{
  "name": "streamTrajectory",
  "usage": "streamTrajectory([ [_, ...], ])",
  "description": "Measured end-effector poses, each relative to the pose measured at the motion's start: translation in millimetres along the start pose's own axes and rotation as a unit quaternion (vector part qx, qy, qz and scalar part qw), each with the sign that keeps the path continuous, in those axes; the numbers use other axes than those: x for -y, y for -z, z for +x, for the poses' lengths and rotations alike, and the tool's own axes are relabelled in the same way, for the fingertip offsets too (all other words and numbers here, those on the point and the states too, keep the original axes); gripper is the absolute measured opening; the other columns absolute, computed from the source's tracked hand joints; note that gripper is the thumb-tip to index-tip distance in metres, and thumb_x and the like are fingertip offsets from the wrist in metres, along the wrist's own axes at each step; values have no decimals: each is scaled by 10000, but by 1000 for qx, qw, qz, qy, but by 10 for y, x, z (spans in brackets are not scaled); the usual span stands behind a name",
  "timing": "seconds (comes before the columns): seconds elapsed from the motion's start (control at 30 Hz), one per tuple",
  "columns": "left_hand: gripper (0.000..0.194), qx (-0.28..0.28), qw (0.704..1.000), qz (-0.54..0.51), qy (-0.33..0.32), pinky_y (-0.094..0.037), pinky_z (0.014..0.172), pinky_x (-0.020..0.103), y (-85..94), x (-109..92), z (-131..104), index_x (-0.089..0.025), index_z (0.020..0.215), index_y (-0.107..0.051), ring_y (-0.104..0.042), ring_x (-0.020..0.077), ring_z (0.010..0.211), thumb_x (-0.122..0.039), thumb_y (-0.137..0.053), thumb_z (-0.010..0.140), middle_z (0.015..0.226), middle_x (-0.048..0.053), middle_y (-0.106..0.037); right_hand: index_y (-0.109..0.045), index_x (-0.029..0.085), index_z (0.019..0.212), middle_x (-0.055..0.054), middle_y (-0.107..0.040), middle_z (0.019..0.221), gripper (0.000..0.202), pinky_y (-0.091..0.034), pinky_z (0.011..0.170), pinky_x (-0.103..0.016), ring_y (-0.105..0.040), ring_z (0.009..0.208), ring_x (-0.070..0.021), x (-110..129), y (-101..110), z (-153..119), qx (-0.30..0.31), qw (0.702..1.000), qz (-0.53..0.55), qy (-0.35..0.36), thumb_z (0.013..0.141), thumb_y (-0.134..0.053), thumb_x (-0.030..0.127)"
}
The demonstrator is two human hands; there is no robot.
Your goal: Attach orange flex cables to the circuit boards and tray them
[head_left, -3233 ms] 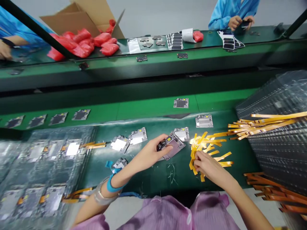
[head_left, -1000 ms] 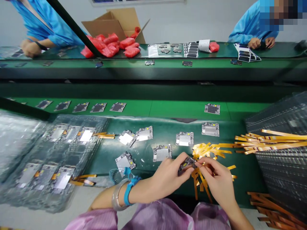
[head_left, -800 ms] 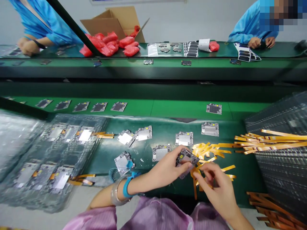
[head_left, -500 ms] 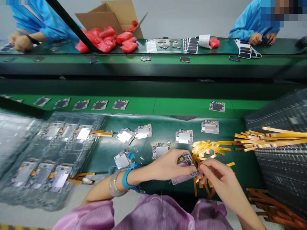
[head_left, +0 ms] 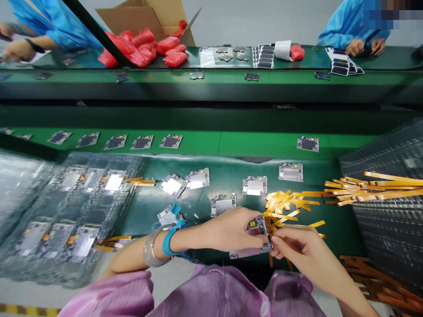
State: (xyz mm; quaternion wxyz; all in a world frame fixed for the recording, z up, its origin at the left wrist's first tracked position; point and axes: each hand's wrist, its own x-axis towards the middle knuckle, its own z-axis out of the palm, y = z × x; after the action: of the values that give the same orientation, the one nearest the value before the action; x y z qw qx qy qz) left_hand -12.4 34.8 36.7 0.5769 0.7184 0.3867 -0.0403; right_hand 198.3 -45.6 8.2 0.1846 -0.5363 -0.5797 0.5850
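Gripping the board point(head_left: 253, 223) with the left hand point(head_left: 228, 229) is where I'd worry first. The thumb's pressed across its face and the fingers are partly hidden, so too much squeeze might stress the small parts, and too little might let the board twist. It's up near the person's front, just beside the pile of orange strips point(head_left: 279, 201).

The right hand point(head_left: 304, 246) has its fingertips in a narrow pinch at the board's right edge. Can't tell if a strip's between them, sorry. If there is one, pushing at an angle could crease it or leave it crooked, imo.

That pile's a mess too: strips cross every which way, so a knuckle could snag one and drag others along. And watch the blue strap point(head_left: 168, 241) on the left wrist, since it's right by a loose board point(head_left: 166, 215). One careless arm swing could scrape or shove that board.
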Motion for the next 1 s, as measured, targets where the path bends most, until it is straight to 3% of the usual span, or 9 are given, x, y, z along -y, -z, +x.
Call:
streamTrajectory([
  [0.13, 150, 14, 1000, -1, -5, -298, 489, 210, -6, -6, 12, -153, 810, -635, -407, 96, 573, -302, -635, 829, 624, -50, -529, -657, 209, 737, 11, -696, 728, 340, -443, 622, -255, -638, 693, -153, 34, 56, 6, 27, 999, -45, 3, 991, -508, 380],
  [0.3, 197, 31, 993, -99, -52, -422, 626, 211, 3, 55, 21, -165, 972, -708, -551, 129, 713, -312, -633, 866, 847, 4, -692, -659, 209, 740, 16, -704, 739, 345, -456, 631, -242, -652, 693, -144, 28, 66, 2, 32, 999, -34, 11, 1001, -496, 365],
  [0.4, 244, 37, 994, -101, -19, -364, 531, 200, 13, 76, 31, -151, 884, -709, -503, 112, 608, -383, -636, 861, 699, -18, -641, -670, 207, 755, 17, -713, 744, 333, -484, 656, -229, -674, 707, -138, 27, 50, 33, 20, 1000, -20, 14, 1005, -507, 355],
  [0.53, 191, -23, 997, -74, 15, -265, 469, 195, -35, 126, 114, -147, 704, -649, -425, 95, 548, -325, -686, 760, 556, -61, -513, -659, 206, 755, 16, -695, 752, 339, -494, 677, -240, -663, 711, -138, 17, 9, 67, -10, 995, -80, 52, 1031, -482, 296],
  [0.63, 127, -55, 994, -95, 0, -298, 500, 195, -108, 189, 222, -144, 683, -644, -432, 98, 576, -261, -677, 719, 580, -58, -526, -694, 219, 985, -33, -712, 936, 201, -539, 796, -296, -682, 870, -189, -36, -106, 17, -132, 971, -161, 116, 1023, -513, 298],
  [0.7, 168, -69, 992, -102, -14, -355, 544, 205, -147, 203, 288, -140, 700, -650, -479, 116, 608, -295, -651, 765, 617, -35, -576, -642, 205, 1183, -94, -683, 1086, 210, -543, 899, -345, -665, 1001, -225, -87, -221, -37, -297, 917, -206, 166, 1006, -546, 268],
  [0.77, 229, -96, 991, -80, -45, -413, 599, 225, -177, 175, 330, -148, 742, -657, -541, 145, 661, -349, -604, 838, 672, -5, -634, -603, 189, 1230, -116, -657, 1098, 239, -550, 913, -338, -654, 1011, -218, -135, -326, -80, -410, 856, -233, 213, 999, -543, 204],
  [0.9, 246, -151, 971, 47, -179, -478, 648, 253, -277, 39, 333, -194, 778, -618, -596, 169, 681, -332, -501, 945, 715, 15, -666, -603, 171, 1168, -94, -669, 998, 195, -579, 842, -286, -667, 911, -187, -202, -419, -149, -443, 817, -269, 252, 1011, -488, 160],
  [1.0, 211, -154, 934, 129, -295, -508, 666, 262, -403, -73, 332, -211, 831, -608, -631, 172, 691, -277, -467, 973, 774, 31, -678, -616, 143, 1113, -99, -682, 964, 203, -590, 786, -298, -676, 854, -198, -214, -415, -260, -457, 806, -310, 213, 972, -474, 105],
])
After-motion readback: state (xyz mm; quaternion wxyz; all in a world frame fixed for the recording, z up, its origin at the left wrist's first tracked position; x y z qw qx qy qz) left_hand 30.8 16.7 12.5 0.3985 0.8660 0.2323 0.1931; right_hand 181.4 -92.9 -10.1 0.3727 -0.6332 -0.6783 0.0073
